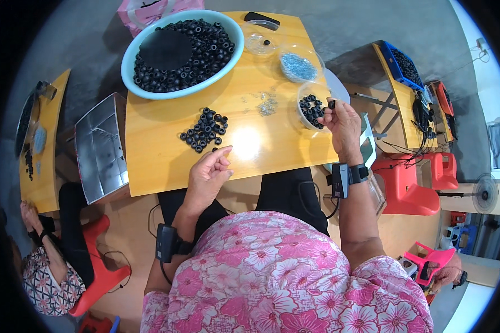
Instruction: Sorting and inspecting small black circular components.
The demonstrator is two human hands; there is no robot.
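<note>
Presently, blue basin (161, 94): heaped with black rings (216, 69).
Clear bowl (316, 56): pale blue bits (298, 67) are contained.
Clear tub (319, 89): partly filled with black pieces (310, 109).
Right hand (344, 119): nearly closed; one black piece (331, 104) is pinched by fingertips at the tub's right side; its direction and long axis cannot be told.
Left hand (208, 173): index finger is extended, others are curled; whether anything is held cannot be told.
Loose pile (205, 130): laid on table (166, 158) near the left hand, openings turned variously.
</note>
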